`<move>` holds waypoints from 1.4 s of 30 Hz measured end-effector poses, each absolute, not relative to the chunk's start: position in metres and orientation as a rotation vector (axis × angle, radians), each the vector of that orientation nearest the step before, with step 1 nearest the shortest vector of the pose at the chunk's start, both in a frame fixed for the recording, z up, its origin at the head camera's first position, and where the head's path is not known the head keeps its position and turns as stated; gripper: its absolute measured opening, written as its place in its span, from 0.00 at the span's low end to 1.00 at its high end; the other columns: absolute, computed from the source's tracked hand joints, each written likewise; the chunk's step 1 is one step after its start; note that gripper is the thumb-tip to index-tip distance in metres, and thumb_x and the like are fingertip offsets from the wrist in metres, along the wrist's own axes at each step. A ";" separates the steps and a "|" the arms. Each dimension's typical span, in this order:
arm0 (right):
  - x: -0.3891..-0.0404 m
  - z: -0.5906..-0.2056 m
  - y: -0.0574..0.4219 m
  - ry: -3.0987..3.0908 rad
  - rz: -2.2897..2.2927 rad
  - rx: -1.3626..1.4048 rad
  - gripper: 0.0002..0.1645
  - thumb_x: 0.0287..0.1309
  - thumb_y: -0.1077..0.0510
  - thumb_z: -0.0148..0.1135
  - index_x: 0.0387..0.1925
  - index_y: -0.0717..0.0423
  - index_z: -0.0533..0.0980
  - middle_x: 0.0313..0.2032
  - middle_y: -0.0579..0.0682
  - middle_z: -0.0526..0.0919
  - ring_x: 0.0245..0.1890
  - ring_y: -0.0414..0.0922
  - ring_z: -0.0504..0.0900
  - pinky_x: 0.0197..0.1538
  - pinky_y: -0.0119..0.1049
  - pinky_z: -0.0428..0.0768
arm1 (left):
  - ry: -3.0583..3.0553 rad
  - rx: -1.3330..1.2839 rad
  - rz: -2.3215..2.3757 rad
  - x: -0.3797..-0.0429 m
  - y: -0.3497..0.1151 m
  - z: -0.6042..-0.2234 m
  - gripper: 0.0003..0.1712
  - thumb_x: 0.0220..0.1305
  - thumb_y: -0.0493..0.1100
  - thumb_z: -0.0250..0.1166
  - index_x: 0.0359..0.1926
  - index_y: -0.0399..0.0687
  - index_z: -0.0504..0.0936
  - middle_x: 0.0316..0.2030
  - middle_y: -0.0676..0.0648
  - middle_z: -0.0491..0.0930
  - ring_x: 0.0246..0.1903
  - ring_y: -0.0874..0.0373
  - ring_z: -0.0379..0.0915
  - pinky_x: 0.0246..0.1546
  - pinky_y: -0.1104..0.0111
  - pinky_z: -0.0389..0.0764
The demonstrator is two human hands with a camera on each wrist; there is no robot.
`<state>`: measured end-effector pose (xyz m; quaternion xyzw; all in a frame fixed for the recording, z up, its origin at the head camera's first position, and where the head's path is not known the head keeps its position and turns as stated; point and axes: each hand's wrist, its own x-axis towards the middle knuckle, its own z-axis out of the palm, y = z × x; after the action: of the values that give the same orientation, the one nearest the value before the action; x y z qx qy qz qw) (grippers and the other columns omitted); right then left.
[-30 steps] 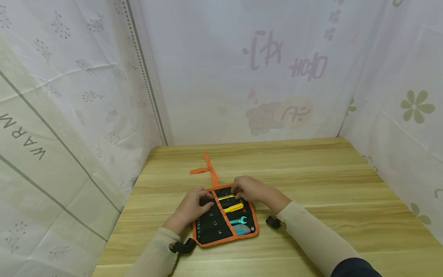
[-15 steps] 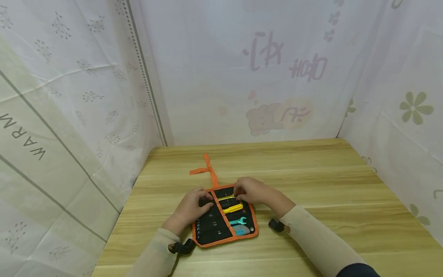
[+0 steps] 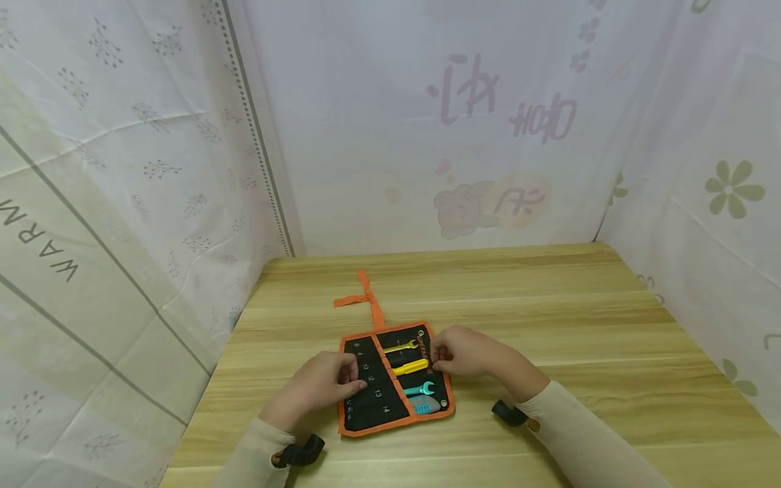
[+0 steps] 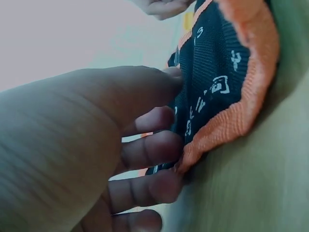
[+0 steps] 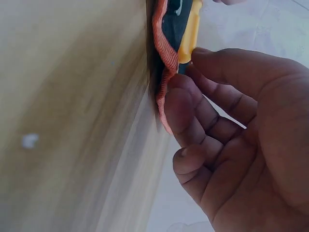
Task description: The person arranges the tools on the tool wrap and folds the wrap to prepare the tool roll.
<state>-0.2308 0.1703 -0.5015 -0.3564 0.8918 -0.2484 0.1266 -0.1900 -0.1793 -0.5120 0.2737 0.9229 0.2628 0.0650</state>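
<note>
A black tool pouch [image 3: 366, 407] with orange trim lies unrolled on the wooden table. Its pockets hold a yellow open-end wrench [image 3: 403, 346], a yellow-handled tool [image 3: 411, 367], a teal open-end wrench [image 3: 421, 389] and a blue-grey handled tool [image 3: 426, 405]. My left hand [image 3: 317, 383] is over the pouch's numbered left part; in the left wrist view its fingertips [image 4: 166, 186] are at the orange edge, thumb apart from them. At the pouch's right edge is my right hand [image 3: 466, 352], fingers loosely bent with nothing seen between them. Its thumb overlaps the yellow handle's end in the right wrist view.
An orange tie strap [image 3: 372, 305] stretches from the pouch toward the back of the table [image 3: 518, 291]. Printed curtains [image 3: 378, 135] hang behind and on both sides. Each wrist wears a black camera mount [image 3: 299, 453].
My right hand has left the yellow wrench's end and moved right and toward me, uncovering it. The left hand has slid left and nearer, showing more pocket numbers. The pouch stays in place.
</note>
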 end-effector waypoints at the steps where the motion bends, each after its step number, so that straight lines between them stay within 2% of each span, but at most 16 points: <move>1: -0.228 -0.502 0.172 2.588 -0.736 -1.039 0.11 0.67 0.57 0.72 0.30 0.41 0.80 0.26 0.35 0.78 0.25 0.34 0.74 0.31 0.32 0.77 | 2.767 0.829 0.806 -0.188 -0.181 -0.511 0.16 0.66 0.53 0.75 0.28 0.62 0.76 0.21 0.63 0.74 0.21 0.68 0.68 0.25 0.70 0.73; 12: -0.212 -0.505 0.183 2.588 -0.762 -1.026 0.10 0.63 0.64 0.72 0.31 0.46 0.81 0.25 0.36 0.78 0.25 0.34 0.75 0.31 0.32 0.79 | 2.692 0.906 0.983 -0.173 -0.188 -0.510 0.15 0.64 0.41 0.77 0.27 0.60 0.79 0.30 0.57 0.75 0.28 0.65 0.72 0.28 0.70 0.77; 23: -0.212 -0.508 0.192 2.631 -0.848 -0.920 0.13 0.61 0.64 0.74 0.28 0.44 0.80 0.27 0.35 0.80 0.29 0.35 0.78 0.36 0.34 0.81 | 2.792 0.893 0.961 -0.182 -0.178 -0.514 0.15 0.64 0.42 0.77 0.27 0.61 0.80 0.30 0.60 0.74 0.27 0.66 0.72 0.28 0.71 0.77; 31: -0.217 -0.510 0.203 2.655 -0.853 -0.853 0.05 0.64 0.63 0.73 0.33 0.53 0.83 0.29 0.38 0.80 0.30 0.38 0.78 0.36 0.36 0.80 | 2.832 0.933 0.930 -0.197 -0.166 -0.516 0.14 0.65 0.43 0.77 0.28 0.61 0.79 0.31 0.60 0.74 0.27 0.67 0.72 0.27 0.71 0.77; 38: -0.224 -0.509 0.214 2.686 -0.857 -0.775 0.07 0.62 0.65 0.72 0.32 0.51 0.82 0.28 0.39 0.80 0.29 0.39 0.77 0.35 0.37 0.79 | 2.854 0.937 0.891 -0.208 -0.153 -0.517 0.12 0.66 0.44 0.76 0.30 0.60 0.80 0.32 0.60 0.75 0.27 0.67 0.71 0.28 0.71 0.77; 42: -0.229 -0.509 0.222 2.718 -0.825 -0.741 0.05 0.61 0.65 0.73 0.32 0.55 0.82 0.28 0.40 0.79 0.29 0.39 0.77 0.35 0.36 0.79 | 2.858 0.948 0.893 -0.215 -0.144 -0.517 0.11 0.66 0.44 0.76 0.31 0.59 0.81 0.34 0.59 0.75 0.28 0.66 0.71 0.29 0.70 0.77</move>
<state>-0.2290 0.2216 -0.5088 -0.2511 0.9209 -0.2797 0.1030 -0.2148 -0.1441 -0.5171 0.3019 0.9100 0.2842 0.0006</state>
